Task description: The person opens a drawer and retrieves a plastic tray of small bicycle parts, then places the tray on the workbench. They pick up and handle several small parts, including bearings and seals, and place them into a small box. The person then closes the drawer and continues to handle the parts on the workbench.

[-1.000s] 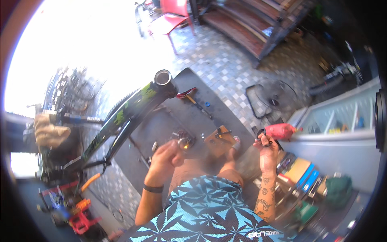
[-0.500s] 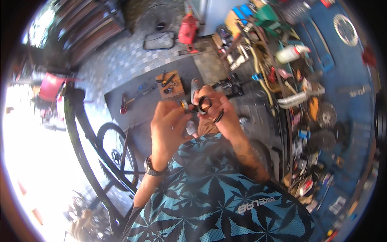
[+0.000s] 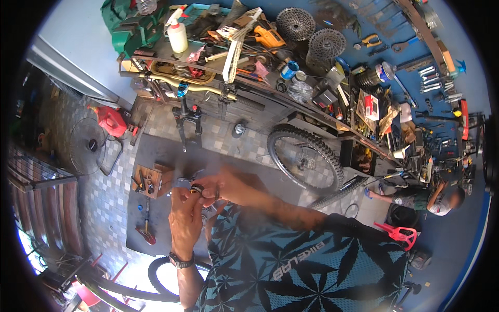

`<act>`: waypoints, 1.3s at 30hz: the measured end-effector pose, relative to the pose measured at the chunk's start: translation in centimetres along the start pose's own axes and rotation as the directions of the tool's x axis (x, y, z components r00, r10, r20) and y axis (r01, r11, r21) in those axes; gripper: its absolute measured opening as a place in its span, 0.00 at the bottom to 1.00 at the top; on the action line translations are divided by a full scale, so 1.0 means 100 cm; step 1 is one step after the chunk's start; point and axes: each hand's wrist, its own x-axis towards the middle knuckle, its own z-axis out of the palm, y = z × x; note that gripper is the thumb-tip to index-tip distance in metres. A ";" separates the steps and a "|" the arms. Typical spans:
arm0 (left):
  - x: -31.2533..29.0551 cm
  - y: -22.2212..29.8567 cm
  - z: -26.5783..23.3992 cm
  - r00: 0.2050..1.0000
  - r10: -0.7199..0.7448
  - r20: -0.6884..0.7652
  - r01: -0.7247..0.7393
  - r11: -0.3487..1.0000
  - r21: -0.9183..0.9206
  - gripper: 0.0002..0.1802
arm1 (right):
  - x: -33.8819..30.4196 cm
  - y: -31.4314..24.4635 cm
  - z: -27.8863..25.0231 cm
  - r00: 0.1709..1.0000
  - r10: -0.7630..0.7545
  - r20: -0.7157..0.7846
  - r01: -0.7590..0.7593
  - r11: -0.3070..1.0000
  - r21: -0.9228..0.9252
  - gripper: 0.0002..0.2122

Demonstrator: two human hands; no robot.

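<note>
My left hand (image 3: 184,216), with a black watch on its wrist, and my right hand (image 3: 223,186) meet in front of my chest. Together they grip a small metal part with a dark ring (image 3: 195,187), fingers pinched around it. The part is blurred and mostly hidden by my fingers. Below my hands lies a dark mat (image 3: 156,151) on the tiled floor.
A wooden tool block (image 3: 150,179) and a red-handled tool (image 3: 146,235) lie on the mat. A bicycle fork (image 3: 187,118) and a wheel (image 3: 304,156) stand before a cluttered workbench (image 3: 244,62). A red can (image 3: 112,120) and a fan (image 3: 88,148) sit to the left. Another person (image 3: 431,200) sits at right.
My head has swung from the bicycle frame toward the workbench. My right hand left the red object at the side and joined my left hand on the small part.
</note>
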 end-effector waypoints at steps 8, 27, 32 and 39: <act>-0.004 0.046 0.072 0.998 -0.009 -0.059 0.005 0.997 -0.076 0.09 | -0.058 0.025 -0.057 0.990 -0.073 -0.121 0.086 0.991 0.105 0.23; -0.053 0.181 0.339 0.813 0.008 0.582 0.374 0.758 -0.533 0.13 | -0.357 0.102 -0.209 0.630 -0.431 -0.646 0.157 0.886 -0.437 0.13; -0.027 0.168 0.367 0.809 -0.015 0.588 0.321 0.849 -0.419 0.15 | -0.332 0.135 -0.256 0.508 -0.624 -0.593 0.245 0.765 -0.595 0.12; 0.147 0.208 0.452 0.899 -0.055 0.435 0.370 0.625 -0.687 0.17 | -0.295 0.074 -0.362 0.340 -0.268 -0.901 0.390 0.912 -0.125 0.12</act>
